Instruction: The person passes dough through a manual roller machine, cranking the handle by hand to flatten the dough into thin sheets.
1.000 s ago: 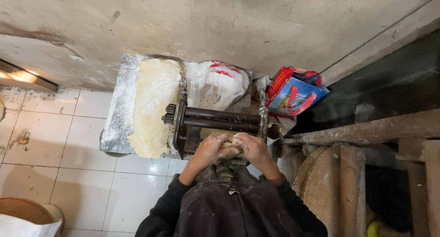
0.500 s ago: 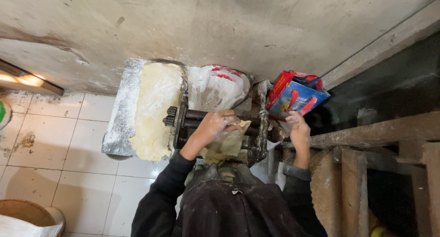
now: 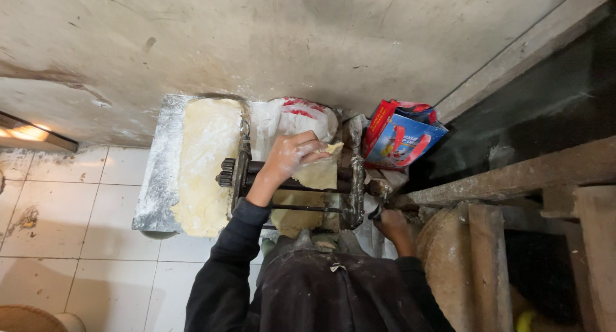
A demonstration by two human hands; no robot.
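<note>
My left hand (image 3: 292,155), dusted with flour, holds a pale yellow dough sheet (image 3: 319,173) over the top of a dark metal roller machine (image 3: 350,178). The sheet hangs down across the two rollers, and more of it shows below them. My right hand (image 3: 389,223) is closed around the crank handle on the machine's right side, low beside the frame. Both sleeves are dark.
Left of the machine, a floured metal tray (image 3: 156,178) carries a long slab of dough (image 3: 205,165). A white sack (image 3: 292,117) lies behind the rollers, with a red and blue bag (image 3: 401,136) to its right. Wooden beams (image 3: 513,174) crowd the right side, white floor tiles (image 3: 70,203) the left.
Both hands were pressed on the dough at the rollers' front. My left hand then lifted the sheet over the top, while my right hand left the dough and dropped to the crank.
</note>
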